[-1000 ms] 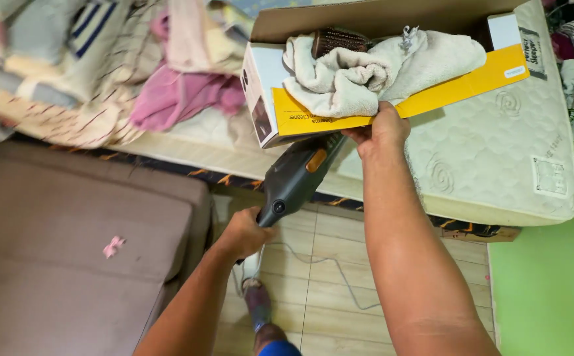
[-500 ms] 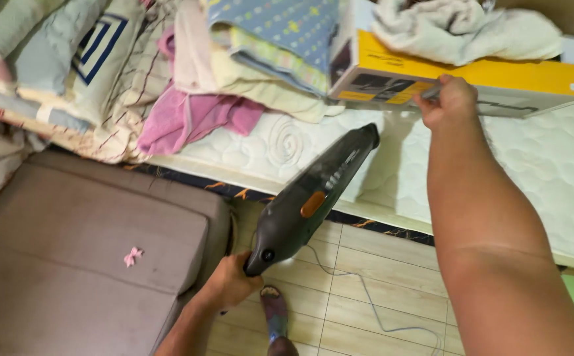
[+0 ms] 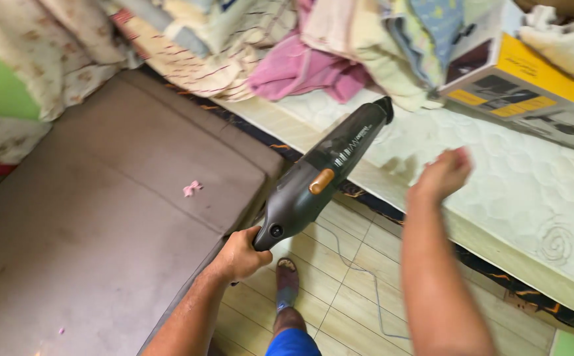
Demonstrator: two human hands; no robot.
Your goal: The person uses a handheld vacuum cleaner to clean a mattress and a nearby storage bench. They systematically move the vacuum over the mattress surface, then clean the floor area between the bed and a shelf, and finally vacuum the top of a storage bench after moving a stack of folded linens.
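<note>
My left hand (image 3: pixel 239 254) grips the handle of a dark grey handheld vacuum cleaner (image 3: pixel 323 173) with an orange button. Its nozzle points up and right, over the edge of a white quilted mattress (image 3: pixel 498 191). My right hand (image 3: pixel 442 175) hovers above the mattress edge, fingers loosely curled, holding nothing. A yellow and white cardboard box (image 3: pixel 521 89) with a cream towel (image 3: pixel 567 39) on top lies on the mattress at the upper right, apart from my right hand.
A brown cushioned seat (image 3: pixel 102 217) fills the left, with a small pink bow (image 3: pixel 192 188) on it. Piled blankets and a pink cloth (image 3: pixel 303 69) lie on the mattress. A thin cord (image 3: pixel 366 277) runs over the tiled floor by my sandalled foot (image 3: pixel 287 283).
My right hand has let go of the box and drawn back to the mattress edge. The view has swung left, and the vacuum's nozzle now reaches over the mattress.
</note>
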